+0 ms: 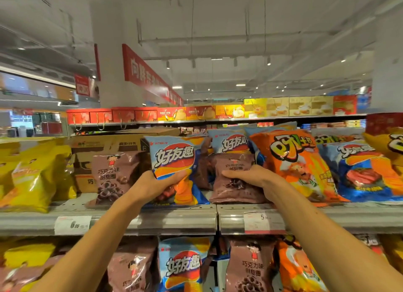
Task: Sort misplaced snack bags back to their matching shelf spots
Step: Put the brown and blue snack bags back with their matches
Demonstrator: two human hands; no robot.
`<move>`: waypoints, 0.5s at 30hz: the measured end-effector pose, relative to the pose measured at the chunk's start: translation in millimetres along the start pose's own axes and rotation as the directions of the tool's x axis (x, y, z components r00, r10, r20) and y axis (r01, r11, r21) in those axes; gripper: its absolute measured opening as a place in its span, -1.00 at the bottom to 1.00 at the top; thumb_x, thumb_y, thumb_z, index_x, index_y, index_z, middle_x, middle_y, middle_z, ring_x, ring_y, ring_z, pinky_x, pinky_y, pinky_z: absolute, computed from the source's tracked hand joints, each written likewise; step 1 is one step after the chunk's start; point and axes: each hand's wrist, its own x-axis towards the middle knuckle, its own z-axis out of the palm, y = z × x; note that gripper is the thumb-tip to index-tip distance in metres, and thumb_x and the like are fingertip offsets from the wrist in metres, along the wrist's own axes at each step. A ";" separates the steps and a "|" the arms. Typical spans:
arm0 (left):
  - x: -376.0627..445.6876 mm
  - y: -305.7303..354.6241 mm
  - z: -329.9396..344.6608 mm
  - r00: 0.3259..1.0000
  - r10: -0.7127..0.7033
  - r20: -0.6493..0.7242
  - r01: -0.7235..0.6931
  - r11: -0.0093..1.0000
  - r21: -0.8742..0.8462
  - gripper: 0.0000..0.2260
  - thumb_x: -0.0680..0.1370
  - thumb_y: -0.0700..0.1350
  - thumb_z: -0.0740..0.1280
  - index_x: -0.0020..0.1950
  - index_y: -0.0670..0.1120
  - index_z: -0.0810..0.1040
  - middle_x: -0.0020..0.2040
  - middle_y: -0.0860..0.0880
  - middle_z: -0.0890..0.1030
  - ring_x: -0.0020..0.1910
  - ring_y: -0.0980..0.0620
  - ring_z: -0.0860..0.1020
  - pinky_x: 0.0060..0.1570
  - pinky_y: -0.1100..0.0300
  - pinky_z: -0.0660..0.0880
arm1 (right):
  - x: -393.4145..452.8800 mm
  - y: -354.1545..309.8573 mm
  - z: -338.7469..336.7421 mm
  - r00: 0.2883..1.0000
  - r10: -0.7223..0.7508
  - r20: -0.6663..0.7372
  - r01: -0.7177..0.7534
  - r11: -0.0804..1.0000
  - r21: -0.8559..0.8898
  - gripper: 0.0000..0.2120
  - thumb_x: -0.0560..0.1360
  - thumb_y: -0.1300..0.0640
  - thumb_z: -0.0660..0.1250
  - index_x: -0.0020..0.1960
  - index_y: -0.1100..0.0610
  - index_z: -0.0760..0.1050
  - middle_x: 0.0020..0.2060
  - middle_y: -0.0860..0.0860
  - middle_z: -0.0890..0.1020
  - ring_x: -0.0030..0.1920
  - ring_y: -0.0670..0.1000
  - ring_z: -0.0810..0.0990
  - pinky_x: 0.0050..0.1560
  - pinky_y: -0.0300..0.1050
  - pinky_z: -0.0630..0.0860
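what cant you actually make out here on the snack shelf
- Head view: lower print of the blue chip bag, covered by the left hand.
- Middle of the brown chocolate ring bag, covered by the right hand.
- Price tag small print: blurred.
- Yellow bag: cut off by the right edge.

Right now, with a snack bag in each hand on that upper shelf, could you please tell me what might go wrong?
1. The left hand grips the glossy blue chip bag by its lower half; it may sag or slip.
2. The right hand clutches the brown chocolate-ring bag tightly, possibly crushing its contents.
3. Lifting it could topple the leaning orange snack bag alongside.
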 end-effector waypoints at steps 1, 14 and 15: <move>0.7 -0.2 0.6 1.000 -0.014 -0.011 0.014 1.000 -0.004 -0.54 0.26 0.25 0.54 -0.10 -0.11 0.69 -0.34 -0.02 0.67 -0.45 0.17 0.56 -0.46 0.38 0.46 | 0.4 0.4 0.5 1.000 -0.005 -0.002 0.005 1.000 0.008 -0.10 0.19 -0.22 0.67 0.38 0.13 0.46 -0.04 0.00 0.59 -0.13 -0.03 0.56 -0.29 -0.19 0.43; -5.1 2.8 6.5 0.979 0.105 -0.175 -0.127 0.985 -0.120 -0.71 0.35 0.08 0.58 -0.32 -0.07 0.57 -0.46 -0.07 0.59 -0.53 0.09 0.49 -0.54 0.30 0.43 | -30.9 -11.5 12.4 0.904 -0.316 -0.288 0.198 0.906 -0.375 -0.31 0.26 -0.32 0.59 0.18 0.12 0.55 0.07 0.07 0.65 0.08 0.15 0.62 0.12 0.10 0.61; -5.0 5.1 7.8 0.975 0.116 -0.192 -0.144 0.979 -0.143 -0.71 0.35 0.08 0.59 -0.29 -0.07 0.59 -0.43 -0.09 0.60 -0.50 0.06 0.51 -0.53 0.28 0.46 | -37.6 -14.1 8.4 0.886 -0.344 -0.312 0.205 0.892 -0.402 -0.32 0.27 -0.34 0.57 0.16 0.11 0.54 0.05 0.06 0.65 0.06 0.15 0.62 0.09 0.12 0.62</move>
